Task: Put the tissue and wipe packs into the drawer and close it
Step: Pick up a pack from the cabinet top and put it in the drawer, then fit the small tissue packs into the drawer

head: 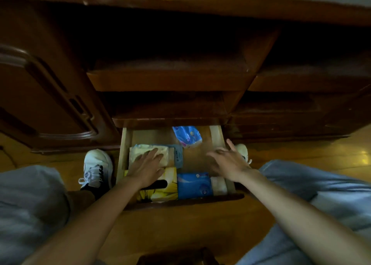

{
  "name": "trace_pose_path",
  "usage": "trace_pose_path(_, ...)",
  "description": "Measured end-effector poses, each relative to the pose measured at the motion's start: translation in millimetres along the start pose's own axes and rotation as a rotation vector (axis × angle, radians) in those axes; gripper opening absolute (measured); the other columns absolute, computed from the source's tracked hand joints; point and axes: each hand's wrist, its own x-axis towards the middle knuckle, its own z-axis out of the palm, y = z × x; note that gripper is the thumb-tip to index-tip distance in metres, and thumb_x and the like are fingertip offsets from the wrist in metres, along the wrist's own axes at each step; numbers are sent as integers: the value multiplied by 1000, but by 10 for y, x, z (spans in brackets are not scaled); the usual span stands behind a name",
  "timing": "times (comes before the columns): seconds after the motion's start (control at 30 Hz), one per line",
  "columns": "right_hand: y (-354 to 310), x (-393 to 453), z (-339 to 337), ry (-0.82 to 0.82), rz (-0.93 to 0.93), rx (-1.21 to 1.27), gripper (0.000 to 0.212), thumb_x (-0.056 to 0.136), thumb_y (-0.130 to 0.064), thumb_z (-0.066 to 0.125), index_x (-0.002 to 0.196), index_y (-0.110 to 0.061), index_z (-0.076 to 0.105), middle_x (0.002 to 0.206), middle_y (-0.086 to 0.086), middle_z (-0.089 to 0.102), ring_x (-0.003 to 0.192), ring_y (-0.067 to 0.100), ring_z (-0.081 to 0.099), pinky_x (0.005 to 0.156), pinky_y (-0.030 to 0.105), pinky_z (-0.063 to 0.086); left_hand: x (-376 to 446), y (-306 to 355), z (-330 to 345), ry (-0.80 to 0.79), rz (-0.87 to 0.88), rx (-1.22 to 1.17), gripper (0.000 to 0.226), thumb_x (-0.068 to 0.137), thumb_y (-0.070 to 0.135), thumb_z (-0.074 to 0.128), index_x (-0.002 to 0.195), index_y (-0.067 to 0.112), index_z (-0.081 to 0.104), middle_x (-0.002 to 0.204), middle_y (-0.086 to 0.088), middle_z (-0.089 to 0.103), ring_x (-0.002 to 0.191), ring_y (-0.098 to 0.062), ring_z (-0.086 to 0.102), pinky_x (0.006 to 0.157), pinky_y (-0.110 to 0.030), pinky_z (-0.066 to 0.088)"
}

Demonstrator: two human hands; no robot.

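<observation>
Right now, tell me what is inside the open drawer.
Drawer: cream pack under the left hand, yellow tissue box, blue pack, small blue pack at the back. Right hand hovers open. Anything beneath them is hidden.

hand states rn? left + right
Left hand: open, flat on the cream pack in the drawer.
Right hand: open, fingers spread above the drawer, holding nothing.
</observation>
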Motion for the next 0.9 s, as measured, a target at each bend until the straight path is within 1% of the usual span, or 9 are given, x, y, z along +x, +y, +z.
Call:
trace_pose_path(0.07, -30, -21, -438, 205, -5, 105, 43, 101, -38, 56, 143, -33, 53, 143, -6, 59, 141, 12, 42, 125, 41, 18, -48, 75, -430, 125, 10, -33, 59, 99, 49, 47, 153, 28, 36, 162, -1, 26, 144, -25, 34, 110, -44, 39)
trace_pose_path(0.17, -53, -98, -1285, 615, -55, 231, 31, 98, -28, 61, 128, -32, 64, 124, -11, 67, 119, 8, 57, 100, 35, 50, -206, 175, -1272, 436, 102, -62, 45, 96, 42, 52, 141, 34, 51, 153, 9, 40, 130, -17, 52, 92, -37, 53)
trace_pose_path(0.27, -45, -168, -2258, 974, -120, 198, 29, 94, -20, 60, 120, -27, 68, 112, -12, 69, 112, 9, 59, 84, 30, 51, -440, 310, -2294, 872, 249, -16, 30, 95, 32, 56, 123, 28, 64, 128, 8, 61, 112, -16, 63, 74, -32, 55)
trace_pose_path(0.37, 3, -135, -3100, 1152, -97, 117, 27, 94, -19, 59, 119, -25, 66, 112, -8, 69, 110, 16, 58, 83, 33, 51, -614, 419, -3247, 1128, 298, 29, 24, 96, 28, 54, 115, 22, 68, 114, 5, 66, 106, -16, 62, 67, -30, 55)
trace_pose_path(0.43, 76, -49, -3467, 1085, -7, 123, 30, 97, -25, 59, 126, -26, 62, 125, -5, 66, 117, 19, 56, 89, 37, 50, -607, 423, -3711, 1175, 252, 43, 23, 97, 28, 54, 114, 21, 69, 113, 4, 67, 105, -17, 61, 66, -31, 55)
trace_pose_path(0.53, 230, 114, -3758, 810, 116, 150, 36, 102, -43, 52, 134, -28, 60, 136, -5, 62, 125, 21, 54, 97, 41, 49, -407, 320, -4106, 1118, 161, -3, 23, 96, 30, 55, 113, 24, 69, 113, 5, 66, 105, -18, 60, 67, -30, 49)
trace_pose_path(0.63, 338, 283, -3882, 767, 113, -20, 36, 100, -55, 45, 111, -32, 70, 114, -9, 69, 106, 18, 64, 79, 36, 52, -95, 175, -4301, 1017, 92, -25, 22, 95, 32, 55, 113, 28, 67, 113, 4, 62, 105, -19, 59, 67, -30, 43)
trace_pose_path(0.73, 393, 435, -4003, 858, 61, -206, 43, 95, -57, 34, 84, -33, 67, 82, -11, 67, 76, 14, 66, 61, 29, 41, 272, 67, -4483, 929, 56, -39, 23, 93, 34, 55, 113, 30, 66, 113, 4, 61, 107, -21, 58, 71, -32, 46)
trace_pose_path(0.9, 554, 902, -4338, 796, 19, -129, 57, 95, -59, 36, 51, -27, 51, 46, -8, 51, 45, 3, 50, 51, 25, 39, 952, -84, -4857, 865, 36, -55, 30, 94, 34, 52, 122, 29, 62, 121, 1, 58, 108, -22, 59, 79, -36, 52)
